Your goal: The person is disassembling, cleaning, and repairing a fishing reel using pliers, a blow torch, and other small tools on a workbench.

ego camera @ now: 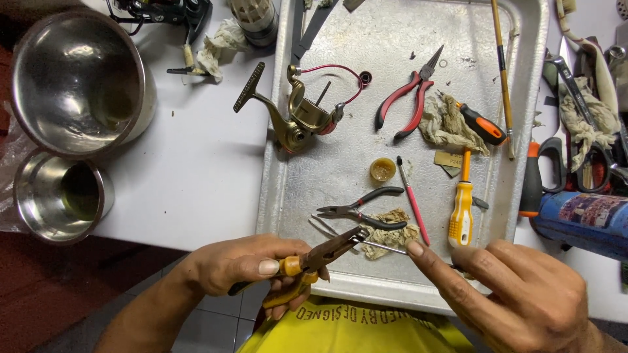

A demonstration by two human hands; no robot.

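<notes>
My left hand (242, 265) closes yellow-handled brown pliers (314, 261) on a thin steel pin (386, 247) at the embossed metal tray's (392, 287) near edge; right hand (523, 294) pinches its other end. Judged light, stiff, slippery: hold at the ends

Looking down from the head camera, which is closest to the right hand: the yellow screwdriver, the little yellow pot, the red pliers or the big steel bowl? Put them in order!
From the right hand:
1. Yellow screwdriver, just above it on the tray.
2. Little yellow pot, mid-tray, further up and left.
3. Red pliers, toward the tray's far end.
4. Big steel bowl, far left, off the tray.
</notes>
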